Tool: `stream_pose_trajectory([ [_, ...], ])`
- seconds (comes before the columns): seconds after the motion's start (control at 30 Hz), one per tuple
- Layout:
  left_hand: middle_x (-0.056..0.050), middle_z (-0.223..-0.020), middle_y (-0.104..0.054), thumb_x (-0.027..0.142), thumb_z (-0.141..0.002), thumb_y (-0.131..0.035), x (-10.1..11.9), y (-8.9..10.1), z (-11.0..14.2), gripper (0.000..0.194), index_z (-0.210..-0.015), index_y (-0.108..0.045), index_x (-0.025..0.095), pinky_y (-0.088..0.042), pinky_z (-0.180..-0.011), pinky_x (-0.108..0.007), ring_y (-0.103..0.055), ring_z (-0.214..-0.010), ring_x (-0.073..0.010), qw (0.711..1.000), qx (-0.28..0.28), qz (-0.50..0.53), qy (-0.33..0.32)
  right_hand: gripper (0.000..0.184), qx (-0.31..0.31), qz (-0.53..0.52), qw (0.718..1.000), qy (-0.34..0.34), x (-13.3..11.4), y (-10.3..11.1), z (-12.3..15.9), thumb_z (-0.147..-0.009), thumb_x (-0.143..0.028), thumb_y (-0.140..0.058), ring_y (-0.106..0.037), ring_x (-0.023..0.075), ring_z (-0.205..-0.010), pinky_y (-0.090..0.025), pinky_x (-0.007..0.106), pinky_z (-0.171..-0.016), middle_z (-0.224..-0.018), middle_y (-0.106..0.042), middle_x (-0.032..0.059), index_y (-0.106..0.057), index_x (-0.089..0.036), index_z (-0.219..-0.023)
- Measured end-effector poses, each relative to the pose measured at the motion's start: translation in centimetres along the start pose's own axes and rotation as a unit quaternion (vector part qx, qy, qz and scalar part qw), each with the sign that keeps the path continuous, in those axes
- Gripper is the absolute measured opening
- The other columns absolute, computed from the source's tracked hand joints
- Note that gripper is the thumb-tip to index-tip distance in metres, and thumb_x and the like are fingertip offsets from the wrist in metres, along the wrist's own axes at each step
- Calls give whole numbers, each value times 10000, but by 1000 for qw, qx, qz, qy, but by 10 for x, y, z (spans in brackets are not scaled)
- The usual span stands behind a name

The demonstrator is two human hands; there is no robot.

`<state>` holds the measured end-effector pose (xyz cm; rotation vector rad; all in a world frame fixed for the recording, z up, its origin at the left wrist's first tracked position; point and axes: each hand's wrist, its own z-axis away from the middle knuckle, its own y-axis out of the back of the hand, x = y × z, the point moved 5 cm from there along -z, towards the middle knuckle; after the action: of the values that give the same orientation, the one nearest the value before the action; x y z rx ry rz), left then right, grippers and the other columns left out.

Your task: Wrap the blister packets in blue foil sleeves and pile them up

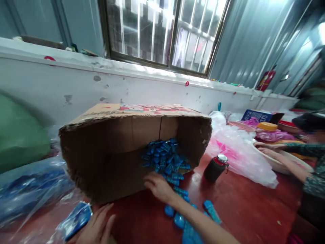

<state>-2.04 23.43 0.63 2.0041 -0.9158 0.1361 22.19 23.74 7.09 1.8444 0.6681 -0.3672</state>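
Note:
A cardboard box lies on its side with its open mouth facing me. Inside, toward its right, is a heap of small blue plastic pieces, and some spill out over the front edge. My right hand is at the box mouth, just left of the spilled pieces. Its fingers are loosely bent, with nothing visible in them. My left hand is low in front of the box, fingers stretched and thumb apart, holding nothing. Close beside it on the left lies a blue packet in clear plastic.
More blue pieces lie on the red table under my right forearm. A dark bottle stands right of the box. Farther right, a person's hands are at a pale basin. Clear plastic bags lie left.

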Motion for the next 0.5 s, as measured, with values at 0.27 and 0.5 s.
stream_pose_trajectory([
  [0.27,-154,-1213,-543,467,-794,-343,25,-106,-112,545,-1186,-470,110,-406,-916,-426,-495,-1116,-265,985,-132,43,103,347,118,118,955,-245,177,100,-47,-872,-345,-387,-467,254,-1103,-344,385,-907,-1136,-554,126,-532,-172,-1135],
  [0.5,-153,-1327,-423,459,-821,-284,36,-184,-177,568,-1291,-332,142,-319,-982,-447,-351,-1236,-243,970,-137,159,122,513,27,158,939,-303,226,77,-50,-846,-508,-356,-438,286,-1151,-321,444,-920,-1243,-497,128,-449,-198,-1244],
])
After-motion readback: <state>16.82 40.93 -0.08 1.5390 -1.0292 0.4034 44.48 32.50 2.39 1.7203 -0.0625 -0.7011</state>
